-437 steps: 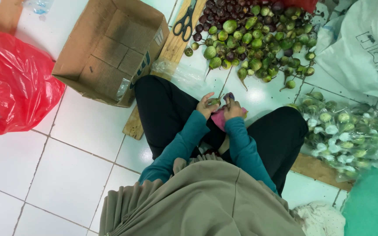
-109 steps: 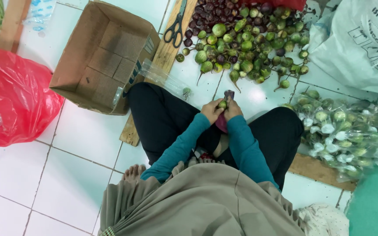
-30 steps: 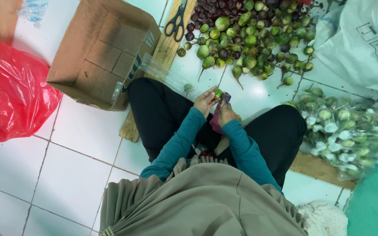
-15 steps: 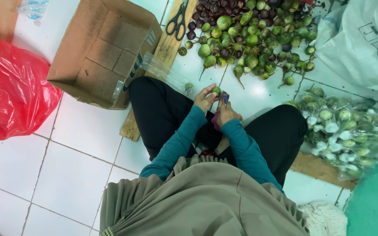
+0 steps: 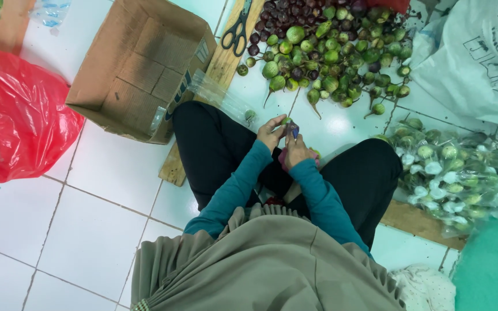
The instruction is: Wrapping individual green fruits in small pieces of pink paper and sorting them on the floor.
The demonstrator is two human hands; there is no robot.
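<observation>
red plastic bag (image 5: 12, 109) far left, slack | open cardboard box (image 5: 145, 69) on white tile floor (image 5: 99, 230) | left hand (image 5: 271, 131) pinching a small green eggplant (image 5: 286, 121) over the lap, looks light, firm, smooth; best held round the body | right hand (image 5: 296, 148) closed on a small tool, kind unclear | eggplant pile (image 5: 329, 52) ahead, bagged ones (image 5: 456, 167) right

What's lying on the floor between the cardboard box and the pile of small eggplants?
In the head view, a wooden board with black scissors on it lies between the cardboard box and the eggplant pile.
</observation>
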